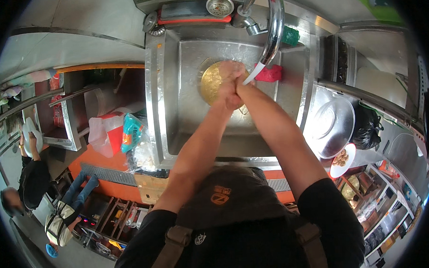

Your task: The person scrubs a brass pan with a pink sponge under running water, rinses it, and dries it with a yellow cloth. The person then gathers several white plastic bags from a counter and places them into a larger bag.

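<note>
In the steel sink [200, 134], a round golden metal pot or pan [209, 84] with thin wire-like handles lies under my hands. My left hand [229, 94] and my right hand [235, 71] are close together and partly overlap above its right side; their fingers are blurred, so whether they hold anything is unclear. From the curved chrome faucet [275, 27], a white streak, either its tip or running water, reaches down to my right wrist. A bright pink cloth or sponge [270, 73] lies just right of my hands.
A perforated steel strainer [220, 6] and green scouring pad [290, 35] sit along the sink's back. Right of it are a large metal basin [332, 127], a white plate of food [349, 164] and a black bag [367, 125]. Plastic bags [131, 132] lie left; two people are far left.
</note>
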`<state>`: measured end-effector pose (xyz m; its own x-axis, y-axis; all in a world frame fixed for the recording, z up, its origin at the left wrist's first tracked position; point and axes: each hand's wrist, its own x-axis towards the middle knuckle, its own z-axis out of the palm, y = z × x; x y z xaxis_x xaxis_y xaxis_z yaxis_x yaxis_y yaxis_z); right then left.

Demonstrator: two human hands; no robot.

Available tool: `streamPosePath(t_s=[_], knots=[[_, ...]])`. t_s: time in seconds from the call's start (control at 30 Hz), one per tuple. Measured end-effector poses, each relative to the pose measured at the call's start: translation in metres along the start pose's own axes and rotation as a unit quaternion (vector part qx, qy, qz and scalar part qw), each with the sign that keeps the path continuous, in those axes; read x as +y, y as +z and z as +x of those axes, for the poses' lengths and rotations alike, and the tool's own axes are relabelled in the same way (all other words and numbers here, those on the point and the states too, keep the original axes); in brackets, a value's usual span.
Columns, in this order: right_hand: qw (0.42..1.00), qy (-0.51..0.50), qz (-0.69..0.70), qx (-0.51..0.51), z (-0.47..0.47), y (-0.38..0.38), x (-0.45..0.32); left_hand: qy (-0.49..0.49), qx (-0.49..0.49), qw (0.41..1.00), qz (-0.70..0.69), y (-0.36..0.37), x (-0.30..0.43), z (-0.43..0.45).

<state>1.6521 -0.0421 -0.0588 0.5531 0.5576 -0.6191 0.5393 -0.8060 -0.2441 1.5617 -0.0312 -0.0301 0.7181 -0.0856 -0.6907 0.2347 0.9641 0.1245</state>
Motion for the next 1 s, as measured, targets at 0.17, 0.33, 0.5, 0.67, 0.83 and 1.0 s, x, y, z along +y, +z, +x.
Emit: streamPosePath(t_s=[0.17,0.33,0.5,0.67,0.83,1.0], knots=[[0.935,0.175,0.297,0.09,-0.044,0.065,0.046,-0.113,-0.077,0.99,-0.017,0.004,0.016,0.005],[0.967,-0.1,0.224,0.074,-0.086,0.051,0.066,-0.086,-0.018,0.996,0.009,-0.075,-0.019,0.08],[0.888,0.219,0.227,0.334,-0.065,0.23,0.18,-0.017,0.231,0.9,0.368,-0.085,-0.046,0.068],[0.543,0.266,0.796,0.009,-0.073,0.282,0.168,0.085,0.318,0.682,0.653,-0.238,-0.018,0.065],[0.482,0.314,0.817,-0.044,-0.108,0.17,0.086,0.017,0.386,0.755,0.53,-0.265,0.01,0.032],[0.446,0.213,0.869,-0.031,-0.185,0.096,0.073,-0.074,0.245,0.954,0.155,-0.201,0.03,0.003]])
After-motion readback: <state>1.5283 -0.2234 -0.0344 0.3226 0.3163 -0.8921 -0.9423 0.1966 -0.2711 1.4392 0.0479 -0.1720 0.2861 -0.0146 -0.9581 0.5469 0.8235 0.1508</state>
